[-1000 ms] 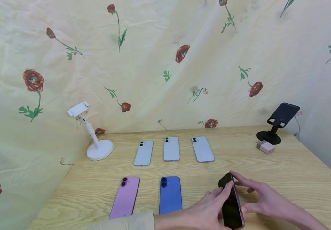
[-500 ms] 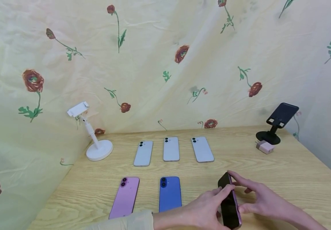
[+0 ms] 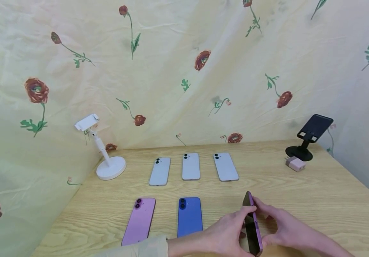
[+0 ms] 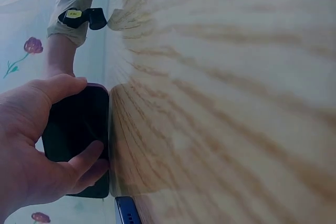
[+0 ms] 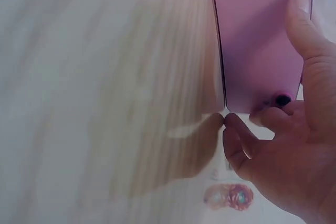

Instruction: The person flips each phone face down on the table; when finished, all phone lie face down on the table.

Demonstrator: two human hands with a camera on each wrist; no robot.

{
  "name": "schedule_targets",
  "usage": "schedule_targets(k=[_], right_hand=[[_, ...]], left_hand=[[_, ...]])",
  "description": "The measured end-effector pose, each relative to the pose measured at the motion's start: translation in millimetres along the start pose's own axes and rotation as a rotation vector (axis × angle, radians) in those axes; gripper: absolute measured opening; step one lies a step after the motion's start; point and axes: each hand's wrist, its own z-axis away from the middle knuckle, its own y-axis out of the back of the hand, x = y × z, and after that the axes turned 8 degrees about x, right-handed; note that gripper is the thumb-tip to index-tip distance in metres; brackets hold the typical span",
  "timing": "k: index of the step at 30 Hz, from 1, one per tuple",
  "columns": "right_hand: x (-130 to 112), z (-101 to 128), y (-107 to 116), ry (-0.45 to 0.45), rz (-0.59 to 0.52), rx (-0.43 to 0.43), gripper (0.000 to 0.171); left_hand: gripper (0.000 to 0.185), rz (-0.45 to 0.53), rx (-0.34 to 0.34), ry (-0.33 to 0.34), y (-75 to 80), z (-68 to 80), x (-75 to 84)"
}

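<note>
A smartphone with a black screen and pink back stands on its long side edge, near upright, its screen toward the left. My left hand grips it from the screen side, thumb at one end and fingertips against the dark screen in the left wrist view. From the other side my right hand holds it. In the right wrist view that thumb lies on the pink back, with fingers at the end by the camera lens. The phone's lower edge meets the tabletop.
A blue phone and a pink phone lie face down to the left. Behind them are three white phones, the middle one included. A white stand, a black stand and a pink charger plug stand farther back.
The held phone has turned up from a leaning pose to stand more upright on its side edge, shifting slightly left. Both hands have moved left with it.
</note>
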Motion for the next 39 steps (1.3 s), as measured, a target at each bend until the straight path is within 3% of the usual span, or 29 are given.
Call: schedule_targets(k=[4,9,19,27,33,39], right_hand=[[-1,-3,-5,0.032,0.004,-0.013,0.107],[-2,-3,-6,-0.003,0.002,-0.038,0.108],[-6,-6,-8,-0.067,0.073,-0.086,0.105],[-9,-10,-12,-0.103,0.155,-0.112,0.103],[-11,-10,-14,-0.126,0.183,-0.112,0.106],[-13,-9,-16,-0.080,0.199,-0.083,0.109]], left_hand=[[0.103,0.015,0.005,0.027,1.8,2.7,0.7],[0.100,0.027,-0.007,0.062,5.4,5.6,1.1],[0.095,0.014,0.021,0.026,7.8,11.0,-1.8],[0.094,0.096,0.027,0.074,10.2,15.4,-2.3],[0.095,0.113,0.073,0.072,8.2,19.4,-2.0],[0.092,0.249,0.093,0.141,7.2,23.2,-0.6]])
